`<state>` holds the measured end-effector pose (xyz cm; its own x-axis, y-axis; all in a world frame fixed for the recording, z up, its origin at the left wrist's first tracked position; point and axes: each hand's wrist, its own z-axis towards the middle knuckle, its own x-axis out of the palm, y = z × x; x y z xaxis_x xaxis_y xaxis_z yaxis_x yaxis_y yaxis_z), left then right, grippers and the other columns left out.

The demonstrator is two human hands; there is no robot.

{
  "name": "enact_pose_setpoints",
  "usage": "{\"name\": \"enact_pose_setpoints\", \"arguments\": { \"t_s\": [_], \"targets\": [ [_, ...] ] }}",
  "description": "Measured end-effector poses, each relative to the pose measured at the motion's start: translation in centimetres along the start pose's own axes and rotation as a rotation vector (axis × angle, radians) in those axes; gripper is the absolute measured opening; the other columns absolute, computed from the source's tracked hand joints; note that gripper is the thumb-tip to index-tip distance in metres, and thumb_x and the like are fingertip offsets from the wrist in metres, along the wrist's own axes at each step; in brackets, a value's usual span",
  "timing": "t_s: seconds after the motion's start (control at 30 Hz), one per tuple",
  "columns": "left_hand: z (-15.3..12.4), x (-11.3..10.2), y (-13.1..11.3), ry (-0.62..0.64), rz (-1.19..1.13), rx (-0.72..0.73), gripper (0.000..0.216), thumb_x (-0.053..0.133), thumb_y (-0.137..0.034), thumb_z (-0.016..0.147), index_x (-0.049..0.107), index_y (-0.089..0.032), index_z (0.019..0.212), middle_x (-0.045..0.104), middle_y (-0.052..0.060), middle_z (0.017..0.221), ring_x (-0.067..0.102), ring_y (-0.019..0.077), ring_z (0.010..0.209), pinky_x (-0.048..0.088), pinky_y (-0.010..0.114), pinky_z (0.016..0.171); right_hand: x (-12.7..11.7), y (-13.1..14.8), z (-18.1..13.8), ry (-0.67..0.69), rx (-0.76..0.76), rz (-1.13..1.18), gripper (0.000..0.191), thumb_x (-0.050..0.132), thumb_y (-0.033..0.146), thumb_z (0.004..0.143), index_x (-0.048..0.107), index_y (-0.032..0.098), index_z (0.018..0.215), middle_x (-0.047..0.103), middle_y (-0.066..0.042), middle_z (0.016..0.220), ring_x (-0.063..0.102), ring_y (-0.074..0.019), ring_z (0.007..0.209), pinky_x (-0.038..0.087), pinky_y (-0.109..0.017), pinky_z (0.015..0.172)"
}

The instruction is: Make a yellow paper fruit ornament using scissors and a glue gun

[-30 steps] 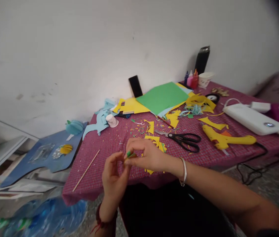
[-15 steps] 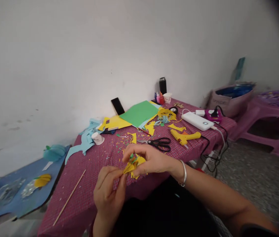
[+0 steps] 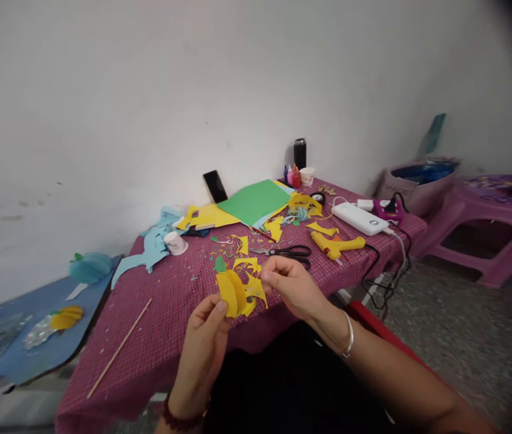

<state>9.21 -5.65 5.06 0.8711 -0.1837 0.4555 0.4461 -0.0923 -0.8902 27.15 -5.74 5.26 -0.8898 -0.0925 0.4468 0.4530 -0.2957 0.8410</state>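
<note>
My left hand grips a folded yellow paper pumpkin by its lower left side, thumb in front. Rounded paper sections fan out, and a green leaf-shaped piece sticks up from the top. Just to the right, my right hand is closed in a pinch, apart from the pumpkin; whatever lies between those fingertips is too small to name. Yellow paper scraps lie on the table behind and between the hands. Black-handled scissors rest beyond my right hand.
On the checked tablecloth are a wooden stick, a paper cup, green paper, a yellow glue gun and a white power bank with cables. Finished paper pumpkins, one blue, sit on a blue board.
My right hand has let go of the paper pumpkin and moved right. My left hand has turned the pumpkin upright, so its sections and green top now show.
</note>
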Motion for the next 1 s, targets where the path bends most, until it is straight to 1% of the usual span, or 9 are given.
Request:
{"name": "enact_pose_setpoints", "arguments": {
  "t_s": [0.13,0.23,0.37,0.5,0.6,0.7,0.8,0.87,1.0],
  "targets": [
    [-0.1,-0.9,0.1,0.0,-0.052,-0.048,0.019,0.085,-0.029,0.065,0.073,-0.018,0.076,0.07,0.002,0.077,0.062,0.0108,0.069,0.051,0.021,0.067,0.1,-1.3,-0.2,-0.056,-0.023,-0.034,0.046,0.067,0.051,0.083,0.046,0.019,0.058,0.041,0.007,0.051,0.033,-0.0077,0.047,0.028,-0.023,0.049],
    [0.0,-1.3,0.0,0.049,-0.119,-0.117,0.021,0.083,-0.031,0.068,0.072,-0.018,0.079,0.065,0.0,0.071,0.057,0.0097,0.063,0.049,0.021,0.062,0.4,-2.0,-0.4,-0.027,-0.024,-0.039,0.055,0.053,0.057,0.091,0.035,0.021,0.054,0.03,0.008,0.049,0.025,-0.008,0.045,0.022,-0.024,0.047],
    [-0.2,-1.2,-0.1,0.126,-0.171,-0.179,0.021,0.08,-0.036,0.072,0.071,-0.018,0.079,0.058,-0.001,0.066,0.052,0.0098,0.061,0.047,0.023,0.062,1.2,-1.6,-1.1,0.069,0.028,-0.105,0.046,0.064,0.055,0.085,0.047,0.019,0.062,0.041,0.007,0.054,0.034,-0.0082,0.05,0.027,-0.023,0.05],
    [-0.4,-1.0,0.4,0.146,-0.152,-0.203,0.023,0.081,-0.036,0.071,0.072,-0.016,0.078,0.061,0.001,0.072,0.054,0.0113,0.066,0.047,0.025,0.064,1.8,-0.6,-1.9,0.161,0.083,-0.14,0.04,0.071,0.054,0.078,0.053,0.019,0.078,0.05,0.005,0.066,0.044,-0.0094,0.058,0.036,-0.023,0.056],
    [-0.4,-0.7,0.8,0.175,-0.152,-0.207,0.022,0.078,-0.035,0.073,0.072,-0.016,0.08,0.061,0.001,0.073,0.053,0.011,0.065,0.046,0.025,0.062,1.6,-0.2,-2.4,0.173,0.075,-0.123,0.037,0.073,0.05,0.077,0.052,0.02,0.079,0.05,0.004,0.068,0.045,-0.0101,0.06,0.038,-0.023,0.057],
    [-0.2,-0.6,1.2,0.178,-0.143,-0.198,0.019,0.075,-0.034,0.077,0.07,-0.016,0.08,0.061,0.001,0.074,0.052,0.0103,0.064,0.045,0.024,0.061,1.1,-0.1,-2.9,0.112,0.041,-0.16,0.03,0.073,0.042,0.079,0.052,0.02,0.08,0.051,0.004,0.07,0.046,-0.0106,0.062,0.037,-0.023,0.057],
    [-0.1,-0.6,1.7,0.112,-0.063,-0.16,0.018,0.075,-0.033,0.076,0.07,-0.017,0.082,0.064,0.002,0.079,0.055,0.0109,0.068,0.046,0.024,0.064,0.9,0.0,-3.5,0.057,-0.038,-0.284,0.017,0.067,0.033,0.083,0.057,0.02,0.082,0.054,0.002,0.072,0.048,-0.012,0.064,0.038,-0.025,0.059],
    [-0.1,-0.8,2.1,0.041,0.053,-0.072,0.019,0.076,-0.034,0.075,0.069,-0.017,0.08,0.064,0.001,0.076,0.056,0.011,0.068,0.046,0.024,0.065,1.0,0.0,-3.7,0.057,-0.088,-0.381,0.009,0.062,0.027,0.085,0.06,0.02,0.081,0.056,0.001,0.072,0.049,-0.0126,0.065,0.038,-0.025,0.059],
    [-0.4,-1.6,2.4,-0.085,0.346,0.131,0.018,0.073,-0.035,0.078,0.069,-0.017,0.08,0.065,0.0,0.075,0.056,0.0118,0.069,0.046,0.022,0.067,1.5,-0.5,-3.6,0.037,-0.023,-0.433,0.003,0.061,0.022,0.083,0.06,0.019,0.085,0.055,0.002,0.07,0.048,-0.0116,0.062,0.037,-0.024,0.057]
  ]
}}
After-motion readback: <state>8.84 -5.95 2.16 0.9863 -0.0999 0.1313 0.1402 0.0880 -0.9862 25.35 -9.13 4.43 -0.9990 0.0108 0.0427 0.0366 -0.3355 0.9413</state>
